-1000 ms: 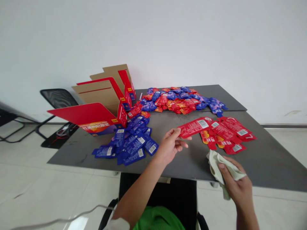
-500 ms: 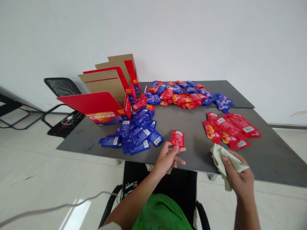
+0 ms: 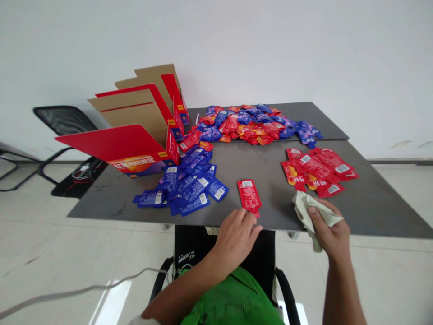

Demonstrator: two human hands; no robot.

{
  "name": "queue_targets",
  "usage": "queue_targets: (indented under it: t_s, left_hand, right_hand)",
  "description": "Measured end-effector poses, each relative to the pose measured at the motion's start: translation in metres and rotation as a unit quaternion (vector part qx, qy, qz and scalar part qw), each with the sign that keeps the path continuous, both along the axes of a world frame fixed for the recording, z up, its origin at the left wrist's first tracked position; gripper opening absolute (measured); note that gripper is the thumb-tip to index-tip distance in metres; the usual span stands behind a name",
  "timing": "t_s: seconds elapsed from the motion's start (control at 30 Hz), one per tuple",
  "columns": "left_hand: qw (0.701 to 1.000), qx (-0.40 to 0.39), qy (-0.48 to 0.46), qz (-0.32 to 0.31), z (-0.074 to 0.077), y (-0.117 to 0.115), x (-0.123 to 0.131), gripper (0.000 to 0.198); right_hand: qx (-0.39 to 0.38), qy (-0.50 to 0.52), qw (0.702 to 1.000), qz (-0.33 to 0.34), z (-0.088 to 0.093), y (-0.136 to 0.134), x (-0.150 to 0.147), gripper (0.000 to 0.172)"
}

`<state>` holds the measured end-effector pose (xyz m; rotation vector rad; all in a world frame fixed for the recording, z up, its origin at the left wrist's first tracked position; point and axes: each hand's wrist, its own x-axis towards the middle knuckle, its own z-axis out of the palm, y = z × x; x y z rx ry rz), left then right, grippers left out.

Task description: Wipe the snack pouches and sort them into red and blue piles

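Note:
A single red sachet [image 3: 249, 195] lies flat on the dark grey table [image 3: 264, 169] near its front edge. My left hand [image 3: 236, 236] rests at that edge with its fingertips pinching the sachet's near end. My right hand [image 3: 329, 230] is closed round a pale green cloth [image 3: 308, 211], which touches the table just right of the sachet. Beyond the cloth lies a small heap of red sachets [image 3: 316, 170].
A pile of blue sachets [image 3: 187, 187] lies at the front left, beside an open red and brown cardboard box [image 3: 138, 131]. A large mixed heap of red, blue and orange sachets [image 3: 252, 123] covers the far side. A black chair [image 3: 64, 122] stands at the left.
My left hand carried one red sachet from the right heap toward me and laid it flat near the front edge. The right hand kept its hold on the cloth.

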<state>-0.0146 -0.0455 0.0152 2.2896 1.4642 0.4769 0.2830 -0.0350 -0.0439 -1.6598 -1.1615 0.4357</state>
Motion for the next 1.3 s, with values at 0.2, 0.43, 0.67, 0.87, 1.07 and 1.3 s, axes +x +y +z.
queue_targets:
  t_s: [0.2, 0.43, 0.67, 0.87, 1.07, 1.3]
  left_hand:
    - [0.984, 0.151, 0.046, -0.082, -0.036, 0.0, 0.016, 0.057]
    - [0.977, 0.184, 0.026, -0.105, -0.054, 0.004, -0.008, 0.033]
    - [0.968, 0.237, -0.032, -0.079, -0.065, -0.002, -0.021, 0.021]
    - [0.969, 0.234, -0.017, -0.071, -0.067, -0.005, -0.022, 0.023]
    - [0.967, 0.245, -0.028, -0.071, -0.069, -0.004, -0.024, 0.022]
    - [0.97, 0.225, -0.052, -0.072, -0.068, -0.003, -0.024, 0.02]
  right_hand:
    - [-0.013, 0.018, 1.0, -0.009, 0.006, 0.0, -0.005, 0.054]
    - [-0.018, -0.015, 1.0, 0.012, 0.01, 0.004, -0.007, 0.048]
    - [0.089, -0.181, 0.946, 0.253, 0.045, 0.052, -0.061, 0.034]
    - [0.081, -0.316, 0.799, 0.505, 0.031, 0.079, -0.103, 0.05]
    - [0.08, -0.366, 0.804, 0.463, 0.022, 0.136, -0.098, 0.045]
    - [0.115, -0.356, 0.853, 0.362, 0.046, 0.154, -0.093, 0.043]
